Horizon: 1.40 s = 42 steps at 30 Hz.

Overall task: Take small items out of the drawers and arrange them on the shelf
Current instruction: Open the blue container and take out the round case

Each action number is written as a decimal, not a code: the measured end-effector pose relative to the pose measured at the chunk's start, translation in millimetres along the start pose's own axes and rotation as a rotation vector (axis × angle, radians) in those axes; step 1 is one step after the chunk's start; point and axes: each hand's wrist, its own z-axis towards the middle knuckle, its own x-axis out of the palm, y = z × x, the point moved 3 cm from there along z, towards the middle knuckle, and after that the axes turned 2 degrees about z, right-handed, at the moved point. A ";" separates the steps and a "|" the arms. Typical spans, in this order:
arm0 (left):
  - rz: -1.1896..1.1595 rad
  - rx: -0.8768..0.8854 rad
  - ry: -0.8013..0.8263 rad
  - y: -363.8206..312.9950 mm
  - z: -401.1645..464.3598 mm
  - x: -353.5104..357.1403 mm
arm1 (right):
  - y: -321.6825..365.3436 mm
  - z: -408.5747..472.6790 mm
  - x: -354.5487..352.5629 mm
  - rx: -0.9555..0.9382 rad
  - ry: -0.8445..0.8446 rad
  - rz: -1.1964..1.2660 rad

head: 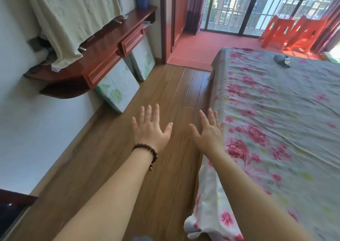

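Left hand (pixel 150 128) and right hand (pixel 208 130) held out over floor (pixel 110 167), each grip spread, nothing held. Drawers (pixel 132 42) under wall shelf (pixel 110 36) seen shut, well apart; reach judged not yet begun.

Floor (pixel 147 86): we see brown wood planks, smooth, with a soft sheen.
Shelf (pixel 103 43): at the upper left of the frame, reddish-brown wood, polished and glossy.
Drawers (pixel 132 42): the same red wood, with smooth framed fronts.
Cover (pixel 73 14): pale cream cloth, matt and wrinkled, hanging over the shelf.
Bedsheet (pixel 276 102): on the right, thin flowered cloth, matt and creased.
Bracelet (pixel 147 151): we see dark round beads, slightly shiny.
Chairs (pixel 292 31): upper right, orange plastic, glossy.
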 end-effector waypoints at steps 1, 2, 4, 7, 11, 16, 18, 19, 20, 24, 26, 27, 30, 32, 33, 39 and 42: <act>0.014 -0.005 0.002 -2.2 2.7 2.8 | -2.6 4.1 0.1 -0.006 -0.005 -0.021; 0.022 -0.007 0.000 -4.4 6.9 5.1 | -4.1 9.3 -0.5 -0.007 -0.003 -0.038; 0.028 -0.011 0.002 -4.8 15.5 10.2 | -7.6 19.6 0.3 -0.006 0.011 -0.039; 0.033 -0.018 0.009 -5.3 33.8 15.3 | -8.4 40.0 5.3 -0.014 0.018 -0.044; 0.022 -0.042 0.001 0.1 72.2 17.5 | -0.8 79.7 17.5 -0.025 0.020 -0.040; 0.021 -0.052 -0.015 20.3 151.8 19.4 | 22.1 150.9 42.2 -0.030 0.019 -0.034; 0.026 -0.047 -0.017 30.8 192.2 18.3 | 36.7 186.4 51.9 -0.025 0.015 -0.031; 0.030 -0.040 -0.022 36.9 214.5 17.0 | 45.2 206.3 56.9 -0.018 0.011 -0.031; 0.031 -0.034 -0.024 43.2 236.4 14.8 | 55.0 226.1 61.1 -0.013 0.008 -0.029; 0.051 -0.017 -0.042 67.1 330.4 0.5 | 102.7 313.6 72.8 -0.006 -0.029 -0.019; 0.054 -0.004 -0.040 71.3 362.5 -5.0 | 117.7 341.3 73.0 -0.017 -0.044 -0.026; 0.045 0.002 -0.043 73.0 380.7 -6.3 | 123.5 358.2 75.1 -0.016 -0.049 -0.026; 0.026 0.019 -0.039 74.2 430.2 -7.2 | 133.0 401.8 79.7 0.002 -0.050 -0.029; 0.025 0.028 -0.030 73.1 463.3 -5.5 | 134.2 432.0 81.7 0.013 -0.053 -0.036; 0.017 0.028 -0.026 71.7 479.8 -3.9 | 134.0 447.6 82.6 0.018 -0.053 -0.034; 0.016 0.048 -0.024 50.1 590.0 16.9 | 128.3 559.6 87.7 0.030 -0.061 -0.030; 0.008 0.048 -0.042 29.2 657.5 27.6 | 121.7 633.5 87.4 0.005 -0.060 -0.021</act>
